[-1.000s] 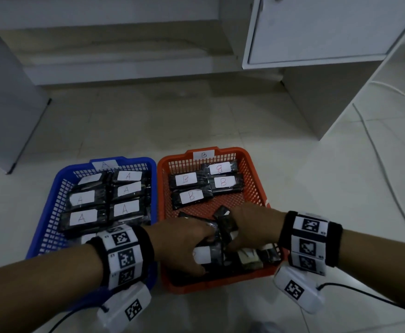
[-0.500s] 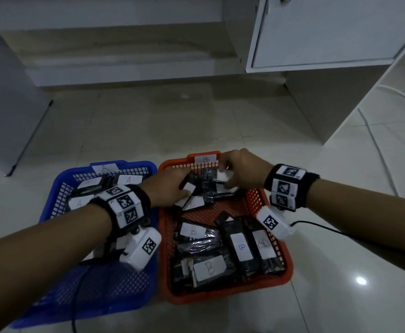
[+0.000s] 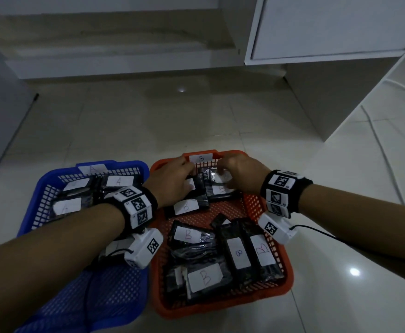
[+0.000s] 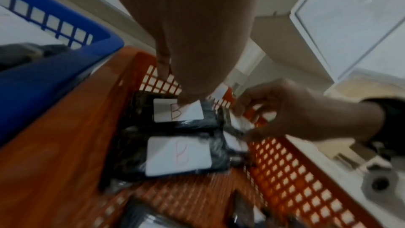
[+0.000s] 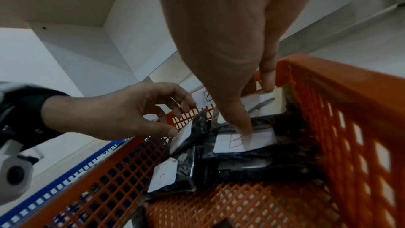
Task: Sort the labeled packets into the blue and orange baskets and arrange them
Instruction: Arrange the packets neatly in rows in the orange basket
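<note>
Both hands are set over the far row of black plastic-wrapped packets with white B labels (image 3: 217,188), at twelve o'clock inside the orange plastic mesh basket (image 3: 266,207), presumably so the row is squared against the far wall. The left hand (image 3: 172,183) is laid on a packet, thumb pressing its label, fingers loosely bent, nothing grasped. The right hand (image 3: 238,179) presses a fingertip on another label; whether its other fingers pinch a packet cannot be told. A-labelled packets (image 3: 67,206) lie in the blue plastic mesh basket (image 3: 33,219), at nine o'clock.
</note>
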